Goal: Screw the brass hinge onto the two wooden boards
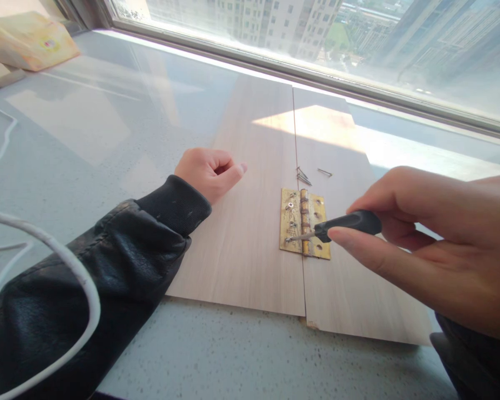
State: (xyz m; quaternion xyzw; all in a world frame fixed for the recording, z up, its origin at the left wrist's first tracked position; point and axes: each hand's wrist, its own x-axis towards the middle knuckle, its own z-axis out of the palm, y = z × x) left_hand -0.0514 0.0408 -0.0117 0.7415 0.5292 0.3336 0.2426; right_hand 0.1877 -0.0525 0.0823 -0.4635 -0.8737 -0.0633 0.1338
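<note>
My right hand [425, 244] grips a short screwdriver [350, 224] by its black handle, thumb and fingers around it. The screwdriver's tip meets a screw [288, 240] at the lower left of a worn brass hinge [319, 244]. Several screws stand in the hinge's left leaf, some tilted; the holes of its right leaf hold none. The hinge lies across the seam of two pale wooden boards [250, 239]. My left hand [210, 172], curled closed, rests on the left board; its palm side is hidden. Several loose screws [303, 176] lie just beyond the hinge.
The boards lie on a speckled pale counter [216, 355] below a window [275, 28]. A white cable [87, 283] loops across the left foreground, over my sleeve. At the far left stands a yellowish soft pack [33, 41].
</note>
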